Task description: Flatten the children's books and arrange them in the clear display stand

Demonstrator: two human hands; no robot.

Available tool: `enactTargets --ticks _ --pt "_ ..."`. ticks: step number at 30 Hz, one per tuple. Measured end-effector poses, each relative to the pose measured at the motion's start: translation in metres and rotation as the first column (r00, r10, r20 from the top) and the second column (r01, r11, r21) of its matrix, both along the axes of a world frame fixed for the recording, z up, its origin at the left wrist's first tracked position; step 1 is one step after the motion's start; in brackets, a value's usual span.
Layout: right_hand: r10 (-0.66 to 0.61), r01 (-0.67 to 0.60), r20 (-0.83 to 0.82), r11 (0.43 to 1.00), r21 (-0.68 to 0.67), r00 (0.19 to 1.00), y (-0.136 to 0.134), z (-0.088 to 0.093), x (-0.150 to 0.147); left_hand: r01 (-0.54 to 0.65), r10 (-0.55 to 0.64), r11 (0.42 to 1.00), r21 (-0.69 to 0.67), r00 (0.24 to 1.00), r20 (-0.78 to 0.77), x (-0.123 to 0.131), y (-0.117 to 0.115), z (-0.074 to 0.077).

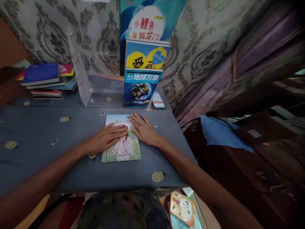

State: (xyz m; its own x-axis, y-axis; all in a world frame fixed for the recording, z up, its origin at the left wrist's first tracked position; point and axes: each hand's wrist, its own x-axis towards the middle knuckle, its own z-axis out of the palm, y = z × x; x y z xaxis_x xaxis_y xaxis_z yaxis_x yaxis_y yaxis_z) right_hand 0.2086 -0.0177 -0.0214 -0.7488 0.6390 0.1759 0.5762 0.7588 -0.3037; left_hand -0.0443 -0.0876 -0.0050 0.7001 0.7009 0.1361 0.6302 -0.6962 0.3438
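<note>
grey patterned cloth (114,176) spreads beneath a thin book (131,151), in front of a clear rack (79,74) propping other books (140,92) upright; the person's left hand (107,136) and right hand (145,131) lie flat on its cover, gripping nothing, apparently steadying it

Left hand (106,138) palm-down across the middle of the book (130,151); right hand (145,130) flat over its upper right edge, pressure unclear.
</note>
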Motion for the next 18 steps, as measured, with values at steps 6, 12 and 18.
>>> enactTargets --ticks 6,12,18 --pt "0.082 -0.081 0.068 0.997 -0.015 0.994 -0.053 0.008 0.007 -0.028 0.028 1.0 0.008 1.0 -0.004 0.002 -0.004 -0.002" --pt "0.12 -0.118 0.052 0.993 -0.03 0.991 -0.102 0.012 0.016 -0.069 0.069 0.997 0.026 0.998 0.007 0.003 -0.007 -0.003" --pt "0.195 -0.193 0.016 0.977 -0.091 0.981 -0.113 0.022 0.022 -0.286 0.284 0.948 0.142 0.958 0.032 -0.003 -0.006 -0.013"
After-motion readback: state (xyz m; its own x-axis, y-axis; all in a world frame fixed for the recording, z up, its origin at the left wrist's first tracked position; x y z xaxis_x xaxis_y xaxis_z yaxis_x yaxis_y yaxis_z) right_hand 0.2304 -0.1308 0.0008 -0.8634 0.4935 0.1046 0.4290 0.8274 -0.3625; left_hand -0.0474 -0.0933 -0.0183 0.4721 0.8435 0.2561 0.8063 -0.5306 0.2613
